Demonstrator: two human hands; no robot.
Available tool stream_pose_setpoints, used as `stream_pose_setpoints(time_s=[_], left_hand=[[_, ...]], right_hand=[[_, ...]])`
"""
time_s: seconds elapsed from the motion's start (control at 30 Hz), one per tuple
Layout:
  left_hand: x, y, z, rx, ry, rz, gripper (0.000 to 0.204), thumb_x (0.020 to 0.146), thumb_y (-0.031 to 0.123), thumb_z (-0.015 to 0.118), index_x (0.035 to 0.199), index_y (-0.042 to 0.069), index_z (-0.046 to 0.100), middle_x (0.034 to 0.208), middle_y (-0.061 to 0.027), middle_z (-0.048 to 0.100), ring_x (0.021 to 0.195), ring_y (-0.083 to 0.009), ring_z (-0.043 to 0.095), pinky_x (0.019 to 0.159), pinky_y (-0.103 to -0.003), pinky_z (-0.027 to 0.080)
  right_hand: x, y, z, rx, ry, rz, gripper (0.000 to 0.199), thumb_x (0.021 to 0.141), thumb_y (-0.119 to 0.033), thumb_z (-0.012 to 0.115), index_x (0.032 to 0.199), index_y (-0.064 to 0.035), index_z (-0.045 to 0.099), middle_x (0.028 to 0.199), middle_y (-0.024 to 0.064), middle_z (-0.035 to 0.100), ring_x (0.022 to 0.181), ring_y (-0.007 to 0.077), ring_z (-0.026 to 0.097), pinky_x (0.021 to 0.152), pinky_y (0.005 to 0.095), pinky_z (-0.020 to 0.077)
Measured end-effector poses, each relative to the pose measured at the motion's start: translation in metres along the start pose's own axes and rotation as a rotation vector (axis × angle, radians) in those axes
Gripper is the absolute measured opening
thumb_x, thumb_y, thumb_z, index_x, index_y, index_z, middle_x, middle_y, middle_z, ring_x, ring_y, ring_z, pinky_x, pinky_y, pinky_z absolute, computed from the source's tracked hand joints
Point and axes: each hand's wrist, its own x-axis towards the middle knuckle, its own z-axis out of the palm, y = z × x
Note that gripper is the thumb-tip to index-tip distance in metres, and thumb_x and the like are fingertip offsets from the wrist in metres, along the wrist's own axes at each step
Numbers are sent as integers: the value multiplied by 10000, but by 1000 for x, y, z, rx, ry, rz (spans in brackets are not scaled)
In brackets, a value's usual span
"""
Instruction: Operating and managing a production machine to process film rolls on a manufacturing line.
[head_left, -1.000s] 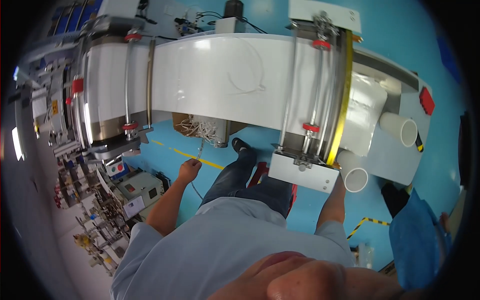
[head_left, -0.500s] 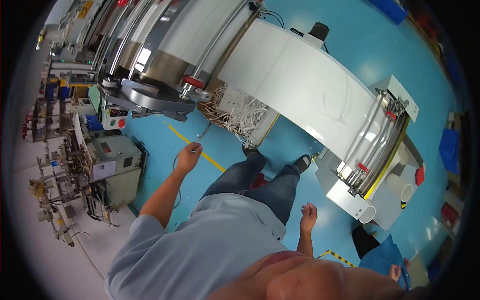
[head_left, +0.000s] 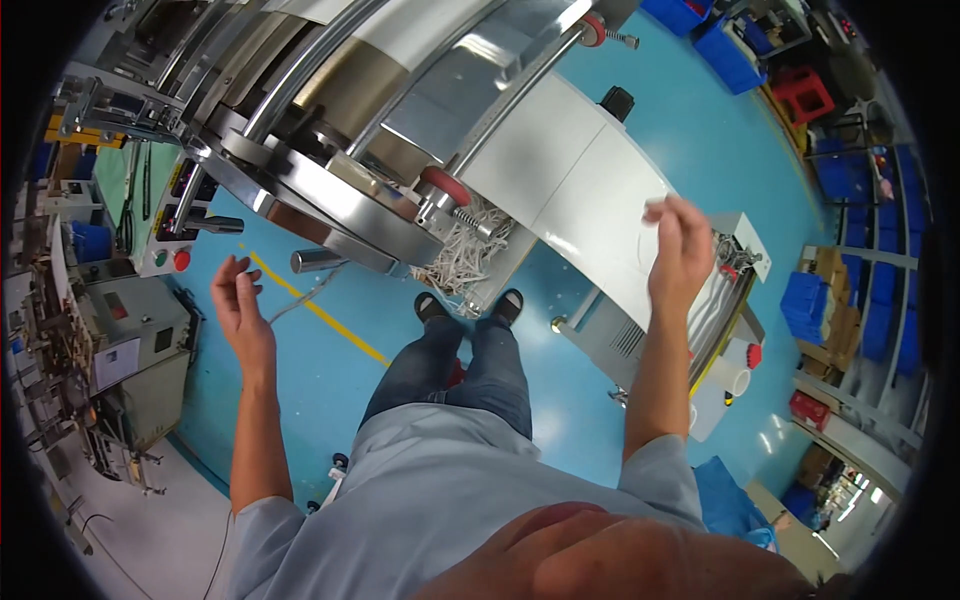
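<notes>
My left hand [head_left: 240,305] is raised at the left with its fingers loosely spread and nothing in them. It is near the control panel [head_left: 165,225] and a metal bar end [head_left: 316,261] under the machine. My right hand [head_left: 682,250] is lifted above the wide white sheet [head_left: 590,170], fingers slightly bent and a little blurred, with nothing visible in it. Whether it touches the sheet I cannot tell. The sheet runs from the roller machine [head_left: 350,190] to a lower roller unit [head_left: 725,300] at the right. A red knob [head_left: 445,185] sits on the machine's near side.
A box of tangled white strips [head_left: 470,250] stands under the sheet, just beyond my feet. A grey cabinet [head_left: 130,320] is at the left. A thin cable [head_left: 308,294] lies across the blue floor. Shelves with blue bins [head_left: 808,305] line the right.
The roller machine appears closer and larger. My right hand has risen from my side to above the sheet. My left hand has moved left, away from the thin cable, and its fingers have spread.
</notes>
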Motion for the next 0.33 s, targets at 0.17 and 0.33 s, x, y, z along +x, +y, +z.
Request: stream_pose_setpoints(time_s=[0.17,0.33], left_hand=[[9,22,12,84,7,207,392,960,206,412,1302,19,368,1289,-129,443,1125,-204,473,941,-326,364],[23,15,21,-33,15,78,475,943,189,453,1353,16,287,1370,-114,352,1260,-240,363,1031,-359,288]], right_hand=[[103,-36,31,-135,-261,-277,232,894,-31,517,1115,39,520,996,132,615,883,178,584,823,300,467],[185,-60,73,-251,-479,-454,285,887,-41,537,1164,20,512,1079,109,596,951,185,569,863,303,451]])
